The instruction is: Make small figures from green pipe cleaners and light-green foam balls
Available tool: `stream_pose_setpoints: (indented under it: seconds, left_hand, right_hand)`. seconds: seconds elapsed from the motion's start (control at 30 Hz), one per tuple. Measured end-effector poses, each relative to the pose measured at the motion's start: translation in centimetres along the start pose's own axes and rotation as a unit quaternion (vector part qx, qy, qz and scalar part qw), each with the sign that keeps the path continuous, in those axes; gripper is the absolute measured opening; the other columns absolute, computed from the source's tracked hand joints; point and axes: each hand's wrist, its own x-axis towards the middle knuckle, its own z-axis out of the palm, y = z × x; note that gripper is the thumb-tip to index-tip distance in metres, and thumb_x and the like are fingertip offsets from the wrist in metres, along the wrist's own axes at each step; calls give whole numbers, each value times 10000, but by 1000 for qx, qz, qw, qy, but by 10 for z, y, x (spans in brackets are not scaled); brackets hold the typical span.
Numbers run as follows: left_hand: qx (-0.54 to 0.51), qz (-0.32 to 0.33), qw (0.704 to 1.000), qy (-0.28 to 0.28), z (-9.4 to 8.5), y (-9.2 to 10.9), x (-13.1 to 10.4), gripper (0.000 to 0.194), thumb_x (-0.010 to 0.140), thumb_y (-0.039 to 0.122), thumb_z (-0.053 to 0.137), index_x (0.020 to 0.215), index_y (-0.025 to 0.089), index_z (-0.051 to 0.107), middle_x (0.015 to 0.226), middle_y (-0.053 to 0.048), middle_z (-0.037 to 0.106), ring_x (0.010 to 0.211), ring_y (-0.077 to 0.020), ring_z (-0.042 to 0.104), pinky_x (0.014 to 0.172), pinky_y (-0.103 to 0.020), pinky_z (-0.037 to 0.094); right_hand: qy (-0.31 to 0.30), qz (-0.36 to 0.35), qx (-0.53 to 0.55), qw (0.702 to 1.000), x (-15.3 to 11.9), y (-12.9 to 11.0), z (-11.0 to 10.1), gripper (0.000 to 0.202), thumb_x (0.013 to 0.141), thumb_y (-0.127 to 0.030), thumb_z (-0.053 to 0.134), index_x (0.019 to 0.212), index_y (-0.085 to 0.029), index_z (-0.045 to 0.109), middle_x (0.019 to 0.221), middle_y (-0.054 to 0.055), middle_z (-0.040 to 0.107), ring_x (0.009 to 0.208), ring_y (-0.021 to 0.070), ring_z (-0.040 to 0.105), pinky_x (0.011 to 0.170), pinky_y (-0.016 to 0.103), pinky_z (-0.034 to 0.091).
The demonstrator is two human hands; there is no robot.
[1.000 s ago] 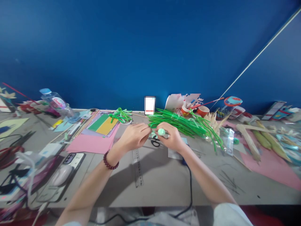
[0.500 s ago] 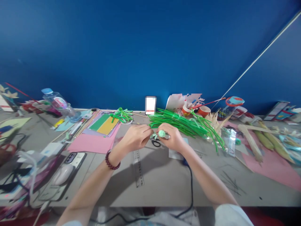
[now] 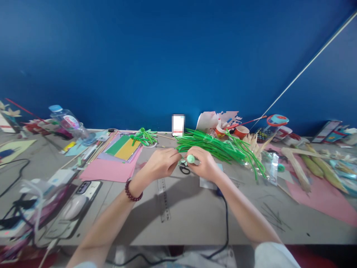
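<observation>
My right hand (image 3: 203, 163) is closed around a small pale green fuzzy piece (image 3: 190, 159), whose rounded end faces me. Bits of the same pale green material (image 3: 182, 162) show in the gap between my hands. My left hand (image 3: 163, 161), with a dark red bead bracelet at the wrist, has its fingers pinched beside that gap; what they grip is hidden. Below the gap lie black scissors handles (image 3: 184, 170), partly covered. A clear ruler (image 3: 163, 201) lies under my left hand. Behind my right hand spreads a bundle of green pipe cleaners (image 3: 212, 145).
Pink paper (image 3: 108, 170) with coloured sheets lies to the left, near a phone (image 3: 63, 223) and a plastic bottle (image 3: 69, 123). A lit phone (image 3: 178, 124) stands against the blue wall. Corn husks (image 3: 297, 169) lie on the right. A black cable (image 3: 227, 219) crosses the front edge.
The pale green piece has turned and shifted slightly left in my right hand. My left hand stays almost still. A dark blurred shape at the far left edge has gone from view.
</observation>
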Motion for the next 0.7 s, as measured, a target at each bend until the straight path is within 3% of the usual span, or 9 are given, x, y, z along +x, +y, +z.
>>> stream_pose_setpoints:
  seconds: [0.1, 0.2, 0.4, 0.53, 0.7]
  left_hand:
    - [20, 18, 1000, 10, 2, -1, 0, 200, 855, 86, 378, 826, 165, 559, 661, -16, 552, 630, -145, 519, 539, -259, 350]
    - [51, 33, 998, 25, 1, 1, -1, 197, 859, 83, 377, 861, 162, 558, 698, -23, 564, 682, -149, 536, 570, -253, 387]
    - [87, 48, 994, 38, 0, 3, 0, 236, 871, 68, 349, 850, 160, 566, 708, -32, 588, 705, -151, 560, 600, -253, 431]
    - [-60, -21, 994, 85, 1, 2, 1, 157, 888, 136, 435, 909, 164, 588, 784, -46, 652, 739, -149, 590, 642, -258, 459]
    - [-281, -157, 942, 97, 1, 0, 4, 210, 853, 297, 579, 1016, 172, 621, 970, -81, 684, 898, -174, 626, 756, -284, 498]
  right_hand:
    - [-7, 43, 37, 998, 1, -2, -2, 30, 784, -186, 564, 755, -186, 571, 765, 37, 595, 702, 155, 536, 661, 264, 430]
    - [2, 114, 95, 989, 3, -4, -3, 122, 789, -276, 600, 724, -174, 579, 708, 14, 572, 659, 138, 509, 619, 246, 416]
    - [-26, 290, 269, 918, 6, -3, 1, 309, 654, -442, 723, 692, -163, 597, 618, -14, 557, 541, 116, 486, 529, 253, 428]
    - [-8, 312, 323, 894, 7, -4, 0, 321, 635, -448, 740, 708, -161, 615, 625, -19, 560, 539, 108, 495, 541, 259, 447]
    - [23, 305, 339, 890, 5, -1, -2, 308, 667, -442, 730, 738, -164, 619, 631, -19, 563, 534, 106, 510, 544, 262, 452]
